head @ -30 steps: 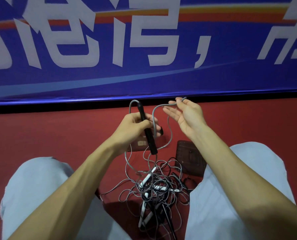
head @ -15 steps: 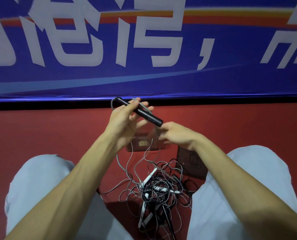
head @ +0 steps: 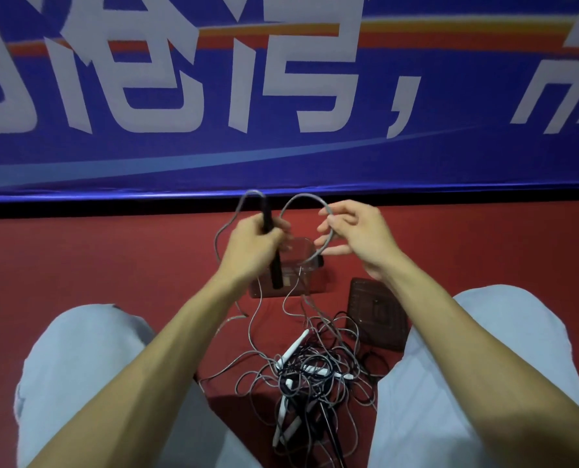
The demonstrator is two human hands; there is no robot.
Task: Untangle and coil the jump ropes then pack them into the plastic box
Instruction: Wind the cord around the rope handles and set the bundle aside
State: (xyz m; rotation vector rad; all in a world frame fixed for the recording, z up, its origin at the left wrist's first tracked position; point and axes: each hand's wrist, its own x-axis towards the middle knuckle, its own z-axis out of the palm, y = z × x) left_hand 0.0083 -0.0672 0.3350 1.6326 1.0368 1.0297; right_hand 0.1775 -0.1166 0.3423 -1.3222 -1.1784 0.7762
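The left hand [head: 249,246] is clenched around a black handle [head: 276,271], which stands almost upright. The right hand [head: 362,236], just beside it, pinches a loop of the grey rope [head: 301,196] between thumb and fingers. Under both hands the clear plastic box [head: 310,282] sits on the red floor [head: 112,265], a dark lid [head: 377,315] lies below the right wrist, and the tangled jump ropes [head: 315,373] lie nearer to the person, between the knees.

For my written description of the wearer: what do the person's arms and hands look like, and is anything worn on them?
The left forearm and right forearm are bare; no sleeve shows. The left hand and the right hand wear no gloves, and no ring, watch or band is visible.
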